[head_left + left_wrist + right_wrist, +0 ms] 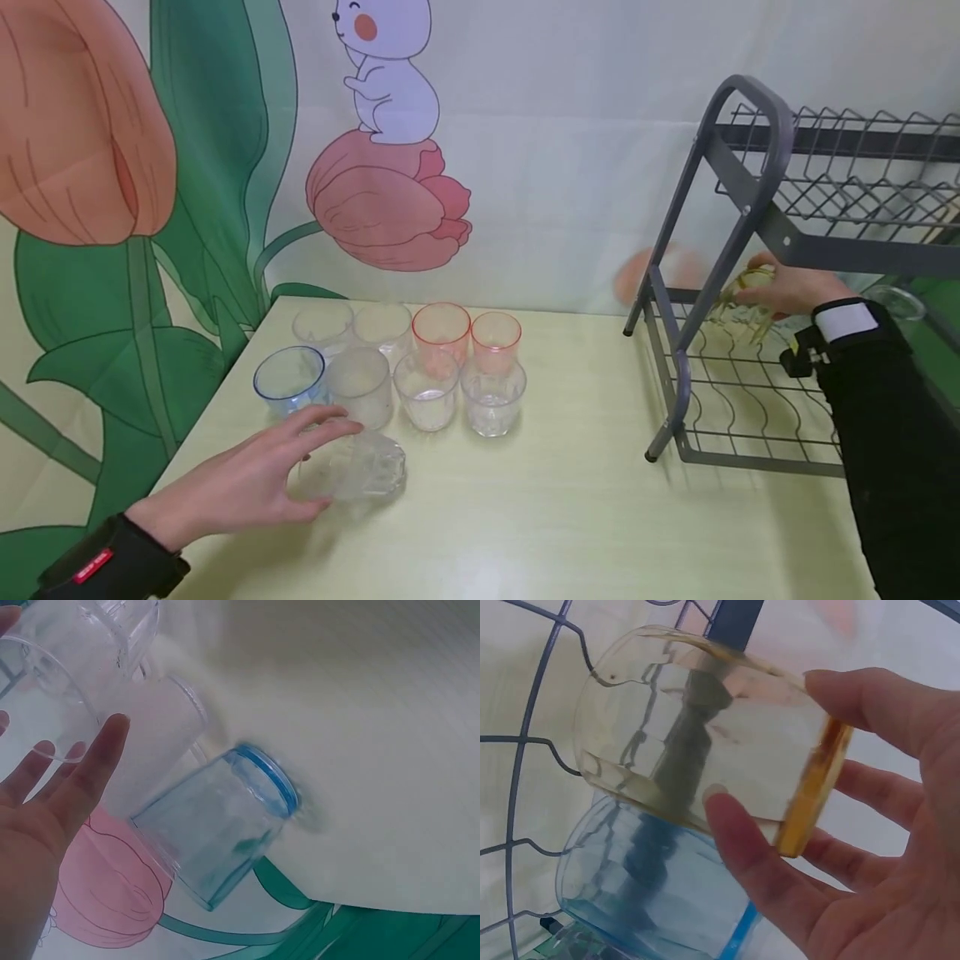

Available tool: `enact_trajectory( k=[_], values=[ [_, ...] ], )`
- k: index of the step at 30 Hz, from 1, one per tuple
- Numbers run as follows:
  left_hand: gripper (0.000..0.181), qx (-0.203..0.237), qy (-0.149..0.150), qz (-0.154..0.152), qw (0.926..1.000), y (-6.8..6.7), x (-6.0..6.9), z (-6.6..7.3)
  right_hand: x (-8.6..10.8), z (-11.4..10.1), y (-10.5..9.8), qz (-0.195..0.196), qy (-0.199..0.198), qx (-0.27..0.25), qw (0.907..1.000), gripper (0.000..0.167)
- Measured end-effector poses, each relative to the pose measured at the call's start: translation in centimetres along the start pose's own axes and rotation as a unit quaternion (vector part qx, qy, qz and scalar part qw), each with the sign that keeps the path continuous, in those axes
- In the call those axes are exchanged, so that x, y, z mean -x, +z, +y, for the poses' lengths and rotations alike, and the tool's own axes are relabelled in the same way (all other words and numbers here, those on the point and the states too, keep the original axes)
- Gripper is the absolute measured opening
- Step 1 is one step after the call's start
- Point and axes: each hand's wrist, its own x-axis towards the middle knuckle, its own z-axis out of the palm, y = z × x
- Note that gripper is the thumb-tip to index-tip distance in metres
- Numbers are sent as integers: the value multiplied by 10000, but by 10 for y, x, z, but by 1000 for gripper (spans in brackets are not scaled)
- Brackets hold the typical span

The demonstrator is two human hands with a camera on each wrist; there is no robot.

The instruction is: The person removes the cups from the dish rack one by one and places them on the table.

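- The left hand (251, 483) has its thumb and fingers curved round the rim end of a clear glass (378, 468), clamped on it from either side.
- That glass is tipped on its side over the near part of the table (570, 500), its base pointing away from the palm; I can't tell whether it touches the tabletop.
- Just beyond it stand eight glasses in two rows of four.
- The front row, from the left, has a blue-rimmed glass (288, 383), a cloudy glass (360, 390) and two clear ones.
- Behind them are two more clear ones, then two red-rimmed glasses (441, 333).
- Over at the rack (870, 254), the right hand (798, 287) pinches a yellow glass (705, 735) near its amber rim, thumb and fingers on opposite sides.
- That one is inside the rack, above the lower shelf (750, 462); whether it meets the wires I can't tell.
- A blue glass (645, 877) sits just beside it.
- A cloth (547, 167) printed with big tulips hangs behind the table.
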Motion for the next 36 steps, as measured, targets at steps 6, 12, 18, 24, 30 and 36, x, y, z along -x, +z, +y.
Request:
enact_trajectory(
  k=[6, 12, 18, 24, 30, 36],
  values=[
    [80, -90, -103, -56, 9999, -10, 6, -5, 4, 1, -4, 124, -109, 195, 9997, 78],
    [78, -244, -213, -124, 9994, -19, 12, -11, 14, -1, -4, 482, -442, 26, 9979, 69],
    [77, -336, -308, -254, 9986, -25, 16, -18, 24, -4, -5, 645, -663, 47, 9957, 70],
    [77, -416, -396, -397, 9976, -32, 18, -22, 33, -6, -8, 779, -792, -41, 9938, 71],
    [75, -462, -230, -458, 9976, -35, 16, -27, 39, -10, -9, 1154, -857, 9, 9896, 67],
    [74, -484, -209, -599, 9968, -38, 14, -34, 44, -14, -6, 1614, -1095, 71, 9808, 63]
  ],
)
